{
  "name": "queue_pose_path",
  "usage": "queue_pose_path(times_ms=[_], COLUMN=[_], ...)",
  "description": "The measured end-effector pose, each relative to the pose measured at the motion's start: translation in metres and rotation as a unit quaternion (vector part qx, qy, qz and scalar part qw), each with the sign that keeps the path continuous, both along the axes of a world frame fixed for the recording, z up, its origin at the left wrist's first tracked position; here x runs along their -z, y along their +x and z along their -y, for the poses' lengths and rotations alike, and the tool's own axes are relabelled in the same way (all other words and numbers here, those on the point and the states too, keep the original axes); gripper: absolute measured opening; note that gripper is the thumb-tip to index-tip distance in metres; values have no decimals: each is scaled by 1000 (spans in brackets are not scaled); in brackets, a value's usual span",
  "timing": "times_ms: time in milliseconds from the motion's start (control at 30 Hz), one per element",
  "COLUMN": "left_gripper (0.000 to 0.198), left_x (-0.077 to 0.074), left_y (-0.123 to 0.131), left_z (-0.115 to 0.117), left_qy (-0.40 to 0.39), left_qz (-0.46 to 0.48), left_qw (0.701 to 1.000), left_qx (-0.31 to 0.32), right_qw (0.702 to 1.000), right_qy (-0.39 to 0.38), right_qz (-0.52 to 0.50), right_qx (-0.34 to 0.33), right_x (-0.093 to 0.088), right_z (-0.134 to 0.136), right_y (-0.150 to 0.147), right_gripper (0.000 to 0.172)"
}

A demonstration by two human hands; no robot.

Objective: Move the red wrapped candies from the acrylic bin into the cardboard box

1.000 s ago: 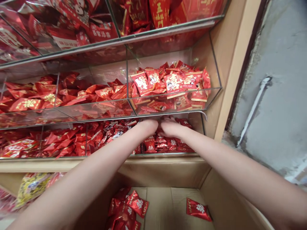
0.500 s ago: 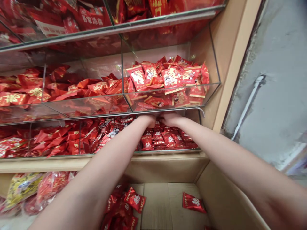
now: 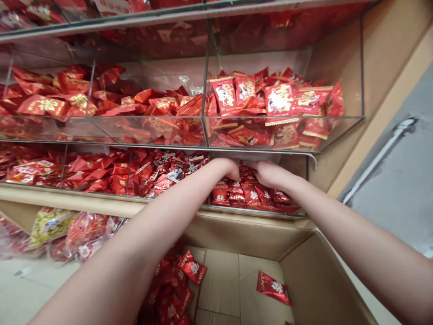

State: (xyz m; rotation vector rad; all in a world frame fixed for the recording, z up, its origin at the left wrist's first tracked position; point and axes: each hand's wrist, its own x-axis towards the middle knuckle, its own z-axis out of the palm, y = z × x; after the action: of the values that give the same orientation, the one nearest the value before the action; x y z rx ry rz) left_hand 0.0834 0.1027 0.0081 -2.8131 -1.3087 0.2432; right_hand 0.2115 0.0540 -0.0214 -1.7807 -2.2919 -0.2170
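Both my hands reach into a low, glass-fronted compartment of small red wrapped candies (image 3: 252,194) marked "HAPPY" and "LUCK". My left hand (image 3: 232,169) is bent down at the candies on the left side; most of its fingers are hidden behind the back of the hand. Close by on the right, my right hand (image 3: 269,174) lies over the same candies with its index finger stretched toward the left hand. I see no candy lifted in it. Below my arms is an open cardboard box (image 3: 219,284), with a heap of matching candies (image 3: 172,289) at its left and a single candy (image 3: 273,287) at its right.
Just above my hands runs the shelf edge (image 3: 152,145), with larger red candy packets (image 3: 280,99) behind glass. More red packets (image 3: 98,169) fill the bins to the left. Bagged sweets (image 3: 84,228) lie below. A grey wall (image 3: 399,158) stands at the right.
The view has shifted, so the shelves appear farther right and slightly higher. My hands stay in the same compartment; the right hand now shows more clearly, its index finger extended.
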Motion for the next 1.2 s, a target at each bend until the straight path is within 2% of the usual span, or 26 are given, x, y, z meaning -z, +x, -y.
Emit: queue_pose_path(times_ms=[100,167,233,300,367,500,567,700,800,967,1200], left_gripper=[77,70,54,40,35,36,38,50,35,20,25], left_x=[2,4,6,11,16,21,16,-4,-16,-14,-11], left_y=[3,7,11,14,15,14,11,-5,-25,-42,-42], left_z=[6,9,10,10,9,6,7,21,40,65,66], left_qy=[1,3,1,0,3,9,11,48,74,64,80], left_qz=[4,8,10,11,13,14,13,21,15,-51,-66], left_qw=[1000,1000,1000,1000,1000,999,1000,998,996,993,988], left_qx=[0,4,6,-1,-18,-30,-12,23,54,84,114], right_qw=[999,995,992,996,998,997,997,998,997,994,993], right_qy=[6,-1,-19,-30,-23,-4,2,45,80,44,27], right_qz=[-31,-29,-10,10,27,32,33,19,3,-11,-27], right_qx=[34,96,122,89,59,76,73,33,-2,-99,-116], right_x=[-4,-8,-9,-7,-3,3,3,1,0,3,10], right_z=[0,1,3,4,4,2,2,15,30,45,50], right_y=[4,5,6,8,10,10,9,7,1,-19,-27], right_gripper=[51,46,42,41,41,40,39,36,32,24,21])
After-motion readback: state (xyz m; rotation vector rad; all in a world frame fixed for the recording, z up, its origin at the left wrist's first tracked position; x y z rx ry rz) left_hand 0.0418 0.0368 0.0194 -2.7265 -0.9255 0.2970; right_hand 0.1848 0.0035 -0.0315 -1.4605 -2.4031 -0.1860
